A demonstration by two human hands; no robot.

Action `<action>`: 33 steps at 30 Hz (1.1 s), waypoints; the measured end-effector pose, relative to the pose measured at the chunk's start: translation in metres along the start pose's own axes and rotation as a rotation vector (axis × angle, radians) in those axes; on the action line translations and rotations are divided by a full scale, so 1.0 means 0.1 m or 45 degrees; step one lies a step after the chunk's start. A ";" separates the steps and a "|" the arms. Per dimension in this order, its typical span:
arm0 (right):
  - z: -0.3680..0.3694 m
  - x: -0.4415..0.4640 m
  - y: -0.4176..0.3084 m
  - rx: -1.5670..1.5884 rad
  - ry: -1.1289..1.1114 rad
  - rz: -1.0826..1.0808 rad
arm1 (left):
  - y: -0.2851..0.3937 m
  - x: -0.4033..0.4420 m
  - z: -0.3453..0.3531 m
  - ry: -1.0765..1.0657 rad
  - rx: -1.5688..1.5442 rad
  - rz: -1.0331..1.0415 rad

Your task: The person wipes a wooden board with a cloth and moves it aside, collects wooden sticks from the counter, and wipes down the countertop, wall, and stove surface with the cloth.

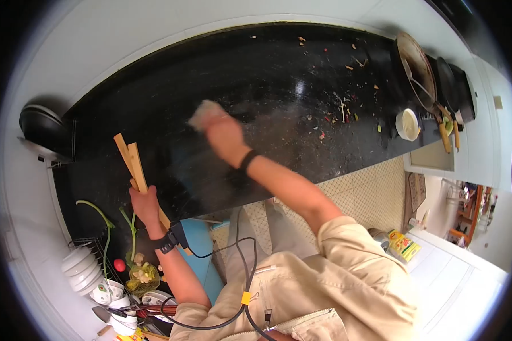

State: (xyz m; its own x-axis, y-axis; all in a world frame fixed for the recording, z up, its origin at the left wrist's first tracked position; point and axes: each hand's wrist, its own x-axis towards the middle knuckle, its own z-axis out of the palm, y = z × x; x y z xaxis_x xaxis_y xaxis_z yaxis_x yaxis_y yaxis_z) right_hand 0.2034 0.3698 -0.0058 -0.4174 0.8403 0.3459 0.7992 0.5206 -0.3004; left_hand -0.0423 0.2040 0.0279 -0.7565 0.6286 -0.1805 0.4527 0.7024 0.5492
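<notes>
My right hand, with a dark band at the wrist, presses a pale crumpled cloth onto the black countertop. Motion smears both the cloth and the fingers. On the left, my left hand is wrapped round some wooden slats, whose far ends stick out over the counter. A black watch sits on that wrist. Food scraps and crumbs are scattered over the counter to the right of the cloth.
A wok and a white bowl stand at the right end. Dark pans lean at the left. Stacked white bowls, ginger and green stalks crowd the lower left. A black cable hangs before my body.
</notes>
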 end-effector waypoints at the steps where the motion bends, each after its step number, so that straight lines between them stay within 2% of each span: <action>1: 0.23 -0.04 -0.06 -0.118 0.323 -0.272 | 0.07 0.03 0.08 0.049 0.131 0.051; 2: 0.25 -0.10 -0.01 -0.108 0.318 -0.249 | 0.12 0.05 0.14 0.095 0.266 0.098; 5: -0.03 -0.19 0.57 -0.067 -0.120 0.111 | 0.13 0.18 0.22 0.126 0.438 0.074; 6: 0.00 -0.30 1.01 -0.094 0.106 0.115 | 0.07 0.25 0.22 0.149 0.505 0.064; 7: -0.31 -0.45 1.31 -0.230 0.117 0.172 | -0.02 0.34 0.24 0.144 0.505 0.069; 10: -0.76 -0.96 2.25 -0.565 -0.089 0.524 | -0.28 0.57 0.28 0.231 0.615 0.115; 12: -1.04 -1.14 2.49 -0.578 -0.125 0.586 | -0.35 0.67 0.26 0.238 0.615 0.128; 13: -1.21 -1.13 2.42 -0.564 -0.170 0.646 | -0.39 0.75 0.24 0.201 0.636 0.112; 15: -1.44 -1.03 1.97 -0.296 0.239 0.494 | -0.40 0.80 0.24 0.228 0.625 0.138; 16: -1.34 -1.03 1.71 -0.336 0.387 0.368 | -0.40 0.79 0.22 0.252 0.633 0.159; 17: -1.44 -0.98 1.20 -0.263 0.208 0.443 | -0.52 0.91 0.25 0.253 0.630 0.163; 18: -1.18 -1.04 0.97 -0.201 0.343 0.170 | -0.49 0.89 0.26 0.251 0.637 0.179; 19: -1.06 -1.07 0.52 -0.319 -0.004 0.245 | -0.45 0.87 0.25 0.257 0.622 0.152; 21: -0.49 -1.36 0.01 0.050 -0.007 0.024 | -0.35 0.84 0.24 0.262 0.626 0.137; 22: -0.31 -1.47 -0.10 0.169 0.005 -0.071 | -0.30 0.79 0.25 0.247 0.652 0.099; 23: -0.29 -1.54 -0.02 0.186 0.006 -0.056 | -0.28 0.77 0.23 0.232 0.685 0.062; 25: -0.35 -1.70 0.37 0.196 0.015 -0.023 | -0.37 0.78 0.24 0.266 0.744 0.163; 26: -0.57 -1.77 0.69 -0.055 -0.118 0.087 | -0.42 0.75 0.28 0.295 0.773 0.257; 27: -0.70 -1.87 1.11 -0.140 -0.222 0.254 | -0.44 0.73 0.31 0.287 0.780 0.259; 28: -0.94 -1.90 1.53 -0.240 0.051 0.260 | -0.45 0.71 0.34 0.311 0.774 0.238; 30: -1.26 -2.01 2.31 -0.473 -0.052 0.485 | -0.43 0.66 0.36 0.336 0.768 0.222; 31: -1.42 -2.05 2.59 -0.498 0.021 0.432 | -0.41 0.61 0.37 0.391 0.779 0.284; 32: -1.64 -2.03 2.73 -0.401 -0.020 0.545 | -0.37 0.55 0.40 0.446 0.783 0.345; 33: -1.77 -2.00 2.75 -0.461 0.058 0.522 | -0.32 0.48 0.43 0.447 0.773 0.350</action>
State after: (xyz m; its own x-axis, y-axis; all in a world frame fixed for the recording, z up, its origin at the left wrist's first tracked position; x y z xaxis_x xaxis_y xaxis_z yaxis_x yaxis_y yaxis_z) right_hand 0.5830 0.3182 0.0000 -0.0280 0.9518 0.3053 0.9936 0.0600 -0.0959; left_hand -0.0727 0.2267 -0.0334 -0.6386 0.7360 0.2248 0.7509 0.6599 -0.0275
